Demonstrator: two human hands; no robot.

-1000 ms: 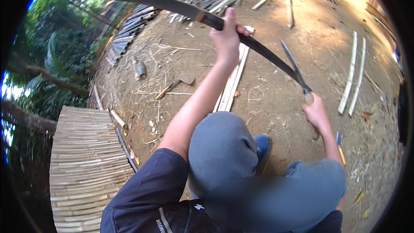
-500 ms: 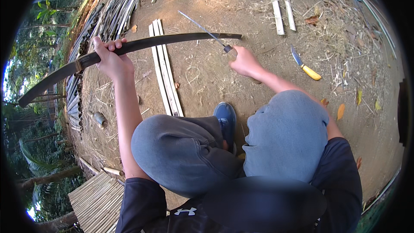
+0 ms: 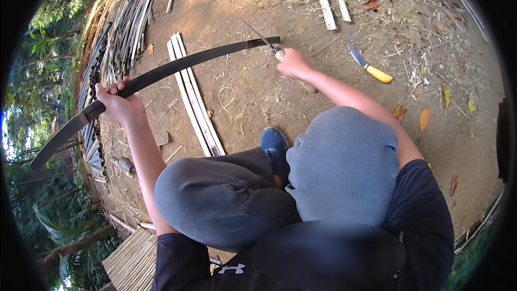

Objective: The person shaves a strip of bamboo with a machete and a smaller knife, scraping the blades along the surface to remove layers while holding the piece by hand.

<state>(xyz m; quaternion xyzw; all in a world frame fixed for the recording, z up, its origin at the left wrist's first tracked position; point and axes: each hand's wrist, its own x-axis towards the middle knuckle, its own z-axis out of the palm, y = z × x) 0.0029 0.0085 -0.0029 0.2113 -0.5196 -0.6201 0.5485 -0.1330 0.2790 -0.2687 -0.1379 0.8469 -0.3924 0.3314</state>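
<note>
My left hand point(image 3: 123, 105) is closed round a long dark split-bamboo strip point(image 3: 177, 64), left of its middle and near a ringed node. The strip rises from the lower left toward the far middle, looking curved. My right hand point(image 3: 295, 64) grips the wooden handle of a narrow-bladed knife point(image 3: 258, 35). Its blade crosses the strip close to the strip's right end; whether it cuts in or only rests there I cannot tell. On the dirt to the right lies a second knife with a yellow handle point(image 3: 379, 74).
Pale bamboo slats point(image 3: 196, 102) lie beyond my left knee, with two more slats point(image 3: 323, 2) farther off. A heap of dark strips point(image 3: 129, 27) borders the ground at left. A bamboo-pole platform point(image 3: 134, 261) stands lower left. Dry leaves and shavings litter the right.
The strip's left part has dropped lower and both hands appear farther left. The knife blade now crosses nearer to the strip's right end. The view has shifted too.
</note>
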